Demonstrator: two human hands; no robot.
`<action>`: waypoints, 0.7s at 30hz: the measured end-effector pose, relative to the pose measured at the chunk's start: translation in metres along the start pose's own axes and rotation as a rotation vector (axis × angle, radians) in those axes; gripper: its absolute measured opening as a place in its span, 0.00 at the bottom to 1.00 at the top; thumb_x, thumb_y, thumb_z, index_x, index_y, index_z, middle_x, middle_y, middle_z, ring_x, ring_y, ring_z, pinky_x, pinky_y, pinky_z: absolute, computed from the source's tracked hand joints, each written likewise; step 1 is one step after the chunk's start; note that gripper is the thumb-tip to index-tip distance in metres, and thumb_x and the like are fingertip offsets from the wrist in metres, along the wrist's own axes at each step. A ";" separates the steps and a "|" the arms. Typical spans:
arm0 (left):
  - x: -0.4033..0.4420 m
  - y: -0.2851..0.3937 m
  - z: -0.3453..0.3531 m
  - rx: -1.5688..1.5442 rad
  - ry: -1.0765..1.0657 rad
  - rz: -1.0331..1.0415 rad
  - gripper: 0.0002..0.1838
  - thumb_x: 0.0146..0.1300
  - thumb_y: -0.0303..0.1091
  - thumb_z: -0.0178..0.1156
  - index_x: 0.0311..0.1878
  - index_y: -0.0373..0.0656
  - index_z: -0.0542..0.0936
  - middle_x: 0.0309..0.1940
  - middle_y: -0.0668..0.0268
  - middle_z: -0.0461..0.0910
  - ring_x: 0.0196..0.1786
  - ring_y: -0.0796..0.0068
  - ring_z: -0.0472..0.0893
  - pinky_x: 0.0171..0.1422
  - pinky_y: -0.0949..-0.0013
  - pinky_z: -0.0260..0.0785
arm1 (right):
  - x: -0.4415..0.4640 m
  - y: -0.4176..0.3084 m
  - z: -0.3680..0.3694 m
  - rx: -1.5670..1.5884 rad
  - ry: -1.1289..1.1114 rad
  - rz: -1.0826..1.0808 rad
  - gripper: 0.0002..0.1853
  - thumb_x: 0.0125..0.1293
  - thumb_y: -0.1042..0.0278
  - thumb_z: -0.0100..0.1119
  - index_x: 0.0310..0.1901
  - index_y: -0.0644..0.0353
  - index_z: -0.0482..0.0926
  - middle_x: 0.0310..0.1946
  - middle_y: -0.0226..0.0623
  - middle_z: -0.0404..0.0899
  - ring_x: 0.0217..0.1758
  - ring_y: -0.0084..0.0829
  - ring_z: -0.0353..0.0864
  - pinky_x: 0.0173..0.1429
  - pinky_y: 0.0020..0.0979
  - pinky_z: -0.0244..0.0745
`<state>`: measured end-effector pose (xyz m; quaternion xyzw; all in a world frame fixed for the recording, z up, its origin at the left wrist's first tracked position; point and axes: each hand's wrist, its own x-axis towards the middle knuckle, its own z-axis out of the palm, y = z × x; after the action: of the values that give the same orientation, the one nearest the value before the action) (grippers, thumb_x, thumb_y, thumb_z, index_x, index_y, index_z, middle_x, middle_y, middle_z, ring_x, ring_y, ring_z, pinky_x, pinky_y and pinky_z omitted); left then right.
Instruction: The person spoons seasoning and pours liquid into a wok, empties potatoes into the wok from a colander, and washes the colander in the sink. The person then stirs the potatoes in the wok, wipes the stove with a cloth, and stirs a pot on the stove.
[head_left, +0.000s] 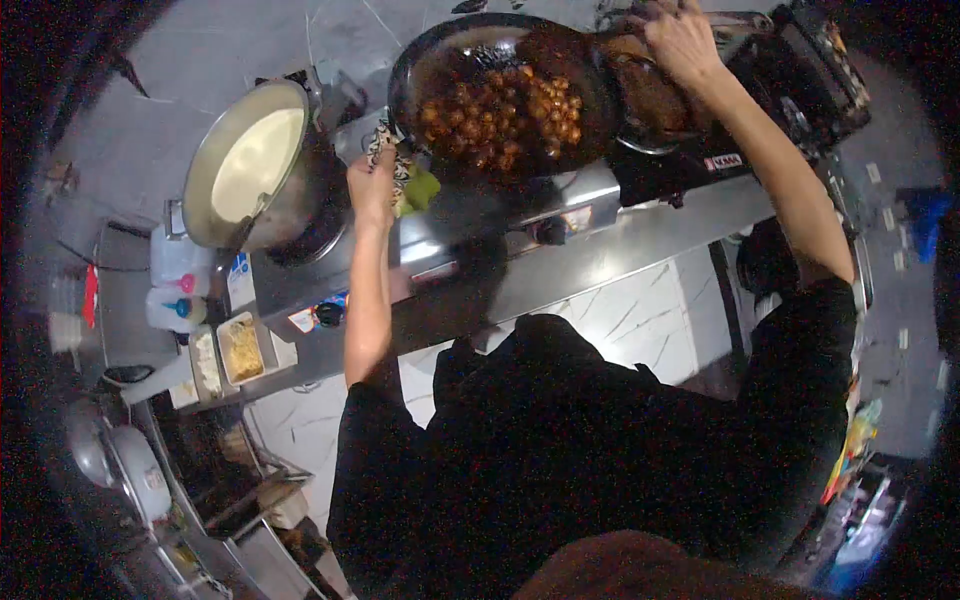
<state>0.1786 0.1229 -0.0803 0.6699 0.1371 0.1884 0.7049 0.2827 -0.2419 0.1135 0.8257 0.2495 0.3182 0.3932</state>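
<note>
My left hand (372,190) is closed around a black-and-white patterned cloth (381,143) at the near left side of a large wok (400,75). Whether a wok handle lies inside the cloth is hidden. Glossy brown chunks (490,115) sit in dark sauce in the wok. A yellow-green cloth (420,190) hangs just right of my left hand. My right hand (680,45) reaches over a smaller vessel of dark brown contents (648,95), right of the wok. Its fingers are bent and closed; what they hold is too unclear to name.
Left of the wok stands a big metal pot (205,175) of pale creamy liquid with a utensil leaning in it. Squeeze bottles (180,305) and a tray of yellowish food (243,350) are at the lower left. The metal counter edge (600,250) runs before me.
</note>
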 end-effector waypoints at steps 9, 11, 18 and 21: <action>0.007 -0.004 -0.010 -0.078 -0.104 -0.067 0.13 0.56 0.36 0.58 0.38 0.34 0.78 0.30 0.63 0.79 0.32 0.73 0.75 0.38 0.68 0.66 | -0.034 -0.012 -0.047 0.220 -0.678 0.165 0.16 0.55 0.60 0.56 0.45 0.53 0.73 0.37 0.39 0.79 0.45 0.38 0.79 0.47 0.43 0.74; 0.010 -0.012 -0.010 -0.108 -0.132 -0.069 0.13 0.56 0.35 0.58 0.38 0.34 0.78 0.30 0.64 0.79 0.32 0.74 0.75 0.38 0.69 0.66 | -0.033 -0.010 -0.041 0.215 -0.747 0.189 0.21 0.53 0.55 0.58 0.48 0.52 0.71 0.38 0.40 0.79 0.46 0.40 0.79 0.45 0.44 0.75; -0.001 0.010 -0.017 -0.038 -0.164 -0.099 0.10 0.58 0.34 0.58 0.36 0.36 0.77 0.28 0.69 0.77 0.29 0.79 0.73 0.34 0.70 0.64 | -0.031 -0.097 0.028 0.618 -0.817 0.514 0.29 0.49 0.44 0.60 0.47 0.56 0.70 0.42 0.45 0.78 0.47 0.45 0.78 0.48 0.43 0.73; 0.001 0.018 -0.018 -0.061 -0.172 -0.068 0.10 0.58 0.34 0.57 0.35 0.36 0.77 0.26 0.70 0.76 0.27 0.80 0.71 0.33 0.71 0.63 | -0.027 -0.138 0.018 0.757 -0.783 0.715 0.23 0.53 0.48 0.56 0.44 0.57 0.70 0.43 0.46 0.77 0.48 0.45 0.77 0.51 0.42 0.71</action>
<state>0.1697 0.1397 -0.0633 0.6568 0.0929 0.1100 0.7402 0.2553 -0.1912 -0.0157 0.9942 -0.1076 -0.0050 0.0071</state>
